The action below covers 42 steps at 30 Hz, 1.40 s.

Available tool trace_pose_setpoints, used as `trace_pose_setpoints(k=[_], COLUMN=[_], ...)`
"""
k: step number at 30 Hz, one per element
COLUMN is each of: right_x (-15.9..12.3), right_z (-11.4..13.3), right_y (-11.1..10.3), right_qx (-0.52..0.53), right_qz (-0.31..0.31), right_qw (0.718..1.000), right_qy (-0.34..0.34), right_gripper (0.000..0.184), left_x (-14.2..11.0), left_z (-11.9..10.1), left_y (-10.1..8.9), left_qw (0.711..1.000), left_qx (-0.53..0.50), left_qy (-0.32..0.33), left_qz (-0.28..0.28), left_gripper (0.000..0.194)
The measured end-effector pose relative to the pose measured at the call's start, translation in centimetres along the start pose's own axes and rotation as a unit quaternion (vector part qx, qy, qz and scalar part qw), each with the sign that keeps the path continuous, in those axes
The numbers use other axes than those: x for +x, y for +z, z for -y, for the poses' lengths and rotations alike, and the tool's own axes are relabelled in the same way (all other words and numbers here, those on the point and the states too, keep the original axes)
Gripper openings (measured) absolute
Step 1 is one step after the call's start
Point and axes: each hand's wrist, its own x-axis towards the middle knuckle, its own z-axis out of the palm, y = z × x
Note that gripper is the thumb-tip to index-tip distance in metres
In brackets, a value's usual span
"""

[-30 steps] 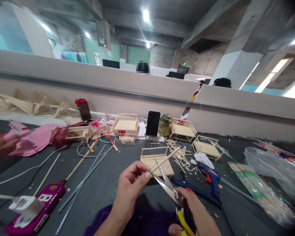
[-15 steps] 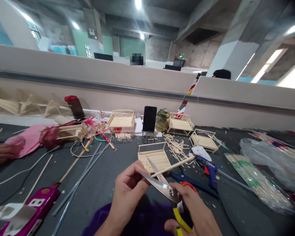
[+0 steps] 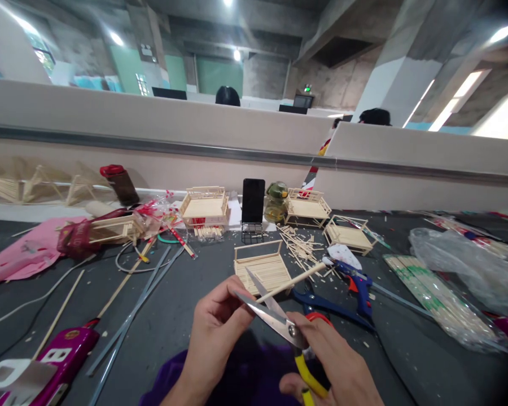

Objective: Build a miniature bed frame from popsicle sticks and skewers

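Between its thumb and fingers my left hand point(image 3: 220, 327) pinches one end of a thin wooden stick point(image 3: 302, 275), which slants up to the right. My right hand point(image 3: 332, 355) grips yellow-handled scissors point(image 3: 281, 322). The parted blades lie around the stick close to my left fingertips. Just behind them stands a small model bench point(image 3: 262, 268) made of sticks, partly covered by my hand and the blades. Short cut stick pieces point(image 3: 302, 245) lie scattered beyond it. A blue glue gun point(image 3: 355, 282) and blue-handled pliers point(image 3: 330, 304) rest to the right.
More stick models point(image 3: 205, 206) stand along the back, beside a phone point(image 3: 253, 203) on a wire stand and a green-lidded jar point(image 3: 276, 200). Bagged sticks point(image 3: 436, 293) lie right. At left are a purple power strip point(image 3: 68, 352), glue sticks point(image 3: 139, 304) and pink cloth point(image 3: 38, 248).
The stick has tilted lower toward the right, and the scissor blades have come across it near my left fingers. Another person's hand at the far left has gone from view. The camera view has shifted.
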Motion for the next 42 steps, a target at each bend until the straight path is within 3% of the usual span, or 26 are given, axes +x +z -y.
trace_pose_setpoints(k=[29,42], right_x=[-0.34,-0.57], right_z=[0.24,0.09], right_y=[-0.98,-0.7], right_qx=[0.025,0.027], right_qz=[0.028,0.041], right_qw=[0.999,0.999], right_qy=[-0.006,0.001], right_gripper=[0.063,0.065], left_x=[-0.4,-0.39], left_z=[-0.8,-0.29], left_y=[0.5,0.26], left_qw=[0.997,0.998], left_qx=[0.046,0.043], left_qy=[0.069,0.049], left_qz=[-0.009,0.005], left_gripper=[0.008,0.006])
